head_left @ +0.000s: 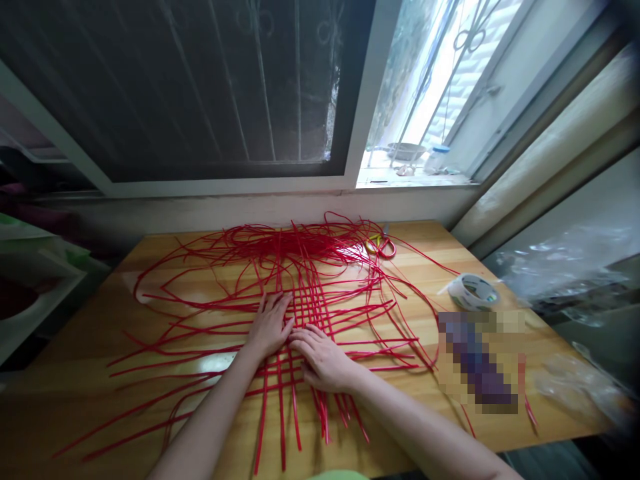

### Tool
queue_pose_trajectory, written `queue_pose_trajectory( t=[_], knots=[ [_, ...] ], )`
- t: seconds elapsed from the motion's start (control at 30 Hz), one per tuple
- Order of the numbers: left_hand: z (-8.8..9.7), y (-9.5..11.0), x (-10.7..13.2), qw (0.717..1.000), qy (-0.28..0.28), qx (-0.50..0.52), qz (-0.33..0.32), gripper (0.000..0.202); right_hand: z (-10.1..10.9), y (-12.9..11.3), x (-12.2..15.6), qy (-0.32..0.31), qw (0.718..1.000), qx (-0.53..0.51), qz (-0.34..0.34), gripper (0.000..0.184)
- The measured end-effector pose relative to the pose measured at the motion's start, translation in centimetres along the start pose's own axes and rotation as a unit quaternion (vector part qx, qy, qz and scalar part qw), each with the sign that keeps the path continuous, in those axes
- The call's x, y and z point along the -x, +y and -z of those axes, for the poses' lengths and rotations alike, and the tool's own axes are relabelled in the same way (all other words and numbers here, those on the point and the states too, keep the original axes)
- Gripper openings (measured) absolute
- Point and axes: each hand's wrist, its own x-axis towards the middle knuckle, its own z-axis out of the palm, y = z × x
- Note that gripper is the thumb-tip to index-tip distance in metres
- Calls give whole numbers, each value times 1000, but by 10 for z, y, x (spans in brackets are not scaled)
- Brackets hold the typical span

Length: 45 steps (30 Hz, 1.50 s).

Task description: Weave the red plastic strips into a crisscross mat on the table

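Observation:
Thin red plastic-looking strips (313, 293) cross one another in an open woven grid on the wooden table, their loose ends spreading to both sides and toward me. My left hand (271, 325) lies over the grid's left part, fingers stretched forward and resting on the strips. Just to its right, my right hand (321, 357) rests on the grid with its fingers pointing left and its thumb apart. The fingertips of the right hand come close to the left thumb. Beneath both palms, the crossings are hidden.
Behind the grid lies a tangled heap of red strips (280, 243). Scissors (383, 245) with yellow and red handles sit beside it. A tape roll (473, 292) and a pixelated patch (477, 360) are at right. The wooden table (80, 360) meets a wall under a window (225, 87).

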Motion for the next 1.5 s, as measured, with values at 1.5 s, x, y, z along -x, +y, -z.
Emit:
queue_pose_trajectory(
  t=[1.5],
  knots=[
    [-5, -2, -3, 986, 42, -114, 117, 42, -13, 5, 0, -2, 1000, -10, 19, 39]
  ],
)
